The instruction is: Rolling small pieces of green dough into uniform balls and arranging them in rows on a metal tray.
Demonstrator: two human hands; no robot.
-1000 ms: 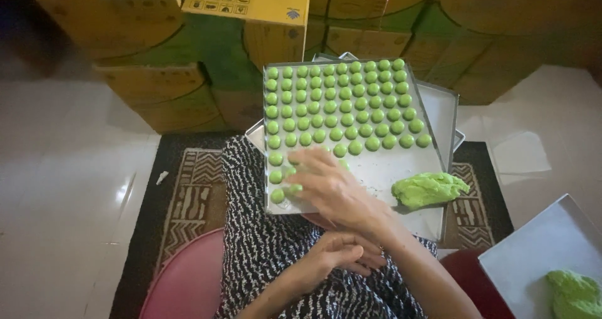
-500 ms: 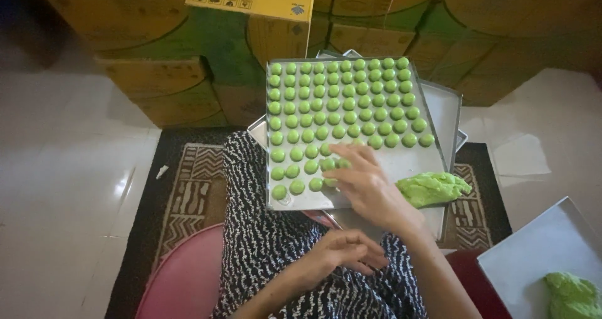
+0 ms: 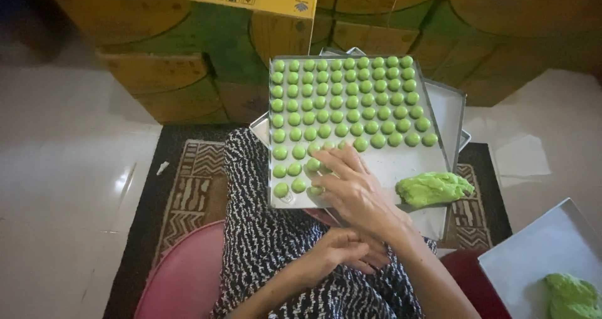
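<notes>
The right hand (image 3: 351, 187) has slid left along the dough balls (image 3: 300, 168).

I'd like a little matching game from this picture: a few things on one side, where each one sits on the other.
Things:
1. right hand
2. left hand
3. dough lump
4. cardboard boxes

Places:
A. stacked behind the tray
B. on the lap
C. tray's near right corner
D. over the near rows of green balls on the tray

Pairs: 1-D, 2-B, 3-C, 4-A
</notes>
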